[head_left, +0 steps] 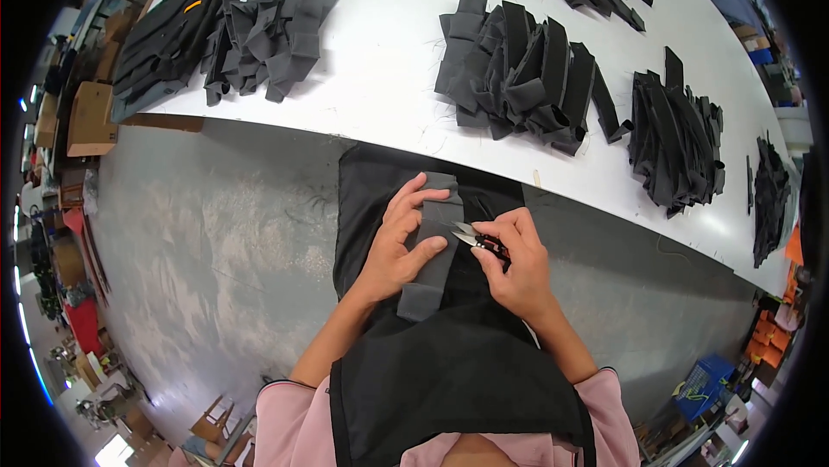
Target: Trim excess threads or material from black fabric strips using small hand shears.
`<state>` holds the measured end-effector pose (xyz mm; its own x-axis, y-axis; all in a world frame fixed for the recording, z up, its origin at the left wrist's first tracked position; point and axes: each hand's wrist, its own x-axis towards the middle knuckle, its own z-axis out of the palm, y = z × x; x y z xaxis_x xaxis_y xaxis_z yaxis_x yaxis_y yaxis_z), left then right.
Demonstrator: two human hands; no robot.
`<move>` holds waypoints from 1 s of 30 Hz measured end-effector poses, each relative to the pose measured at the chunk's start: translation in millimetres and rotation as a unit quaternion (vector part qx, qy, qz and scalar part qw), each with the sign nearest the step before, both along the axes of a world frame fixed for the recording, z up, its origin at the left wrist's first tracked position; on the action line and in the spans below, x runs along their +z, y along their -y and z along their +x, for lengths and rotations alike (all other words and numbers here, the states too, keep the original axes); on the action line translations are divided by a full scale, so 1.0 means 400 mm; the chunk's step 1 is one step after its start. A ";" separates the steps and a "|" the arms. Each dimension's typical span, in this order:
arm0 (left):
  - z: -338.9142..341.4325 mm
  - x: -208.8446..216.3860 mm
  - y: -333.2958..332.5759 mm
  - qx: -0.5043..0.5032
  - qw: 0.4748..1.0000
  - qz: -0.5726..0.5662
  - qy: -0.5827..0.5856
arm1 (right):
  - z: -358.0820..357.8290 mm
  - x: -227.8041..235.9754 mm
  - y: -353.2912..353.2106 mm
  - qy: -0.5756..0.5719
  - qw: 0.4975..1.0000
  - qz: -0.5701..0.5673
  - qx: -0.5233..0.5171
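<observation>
My left hand (393,251) grips a dark grey fabric strip (423,298), its thumb and fingers pressed on the cloth. The strip hangs lengthwise over my lap, with folds or seams across it. In my right hand (525,266) is a pair of thread snips (471,237), closed in by the fingers. Their pale metal blades point left, apart at the tips, right at the strip's right edge. Whether a thread lies between the blades is too small to tell. Black cloth (358,195) lies beneath both hands, below the table edge.
A white table (380,52) spans the far side. On it lie a grey strip pile (268,39), a larger strip pile (527,69), another bundle (675,139) and stacked dark fabric pieces (168,44). A cardboard box (91,119) stands left; a blue crate (704,385) sits lower right.
</observation>
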<state>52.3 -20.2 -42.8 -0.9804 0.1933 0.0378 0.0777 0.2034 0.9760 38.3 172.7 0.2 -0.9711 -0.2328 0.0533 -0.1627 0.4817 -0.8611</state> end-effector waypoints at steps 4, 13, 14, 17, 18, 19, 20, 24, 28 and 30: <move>0.001 0.004 -0.004 -0.006 1.000 -0.009 -0.012 | -0.010 -0.016 0.008 -0.037 0.998 0.007 0.041; 0.010 -0.014 0.003 -0.023 0.998 0.049 0.034 | -0.006 -0.033 0.018 -0.103 0.994 0.030 0.029; 0.010 -0.012 0.002 -0.023 0.998 0.051 0.038 | -0.004 -0.035 0.015 -0.108 0.994 0.028 0.021; 0.006 -0.002 0.001 -0.018 0.997 0.056 0.048 | 0.003 -0.020 0.007 -0.080 0.997 0.008 0.006; 0.006 0.002 0.000 -0.017 0.997 0.059 0.055 | 0.003 -0.018 0.010 -0.079 0.997 0.008 0.006; 0.006 0.004 -0.005 -0.017 0.997 0.059 0.056 | 0.000 -0.017 0.018 -0.070 0.997 -0.004 0.017; 0.005 0.006 -0.012 -0.001 0.997 0.065 0.047 | -0.004 -0.017 0.025 -0.061 0.998 -0.016 0.028; -0.017 0.010 -0.010 0.064 0.989 0.100 0.088 | -0.031 -0.069 0.033 0.012 0.994 -0.102 -0.027; -0.077 -0.038 0.006 0.226 0.944 0.140 0.195 | 0.006 -0.015 0.005 0.055 0.993 -0.100 -0.019; -0.095 -0.047 0.006 0.240 0.944 0.143 0.177 | 0.024 0.021 0.019 -0.044 0.995 -0.027 0.080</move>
<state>14.4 -22.7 -61.7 -0.9134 -0.2455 -0.3248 -0.2970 -0.1439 0.9440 47.9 165.3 8.8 -0.9132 -0.3779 0.1526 -0.3087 0.3968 -0.8644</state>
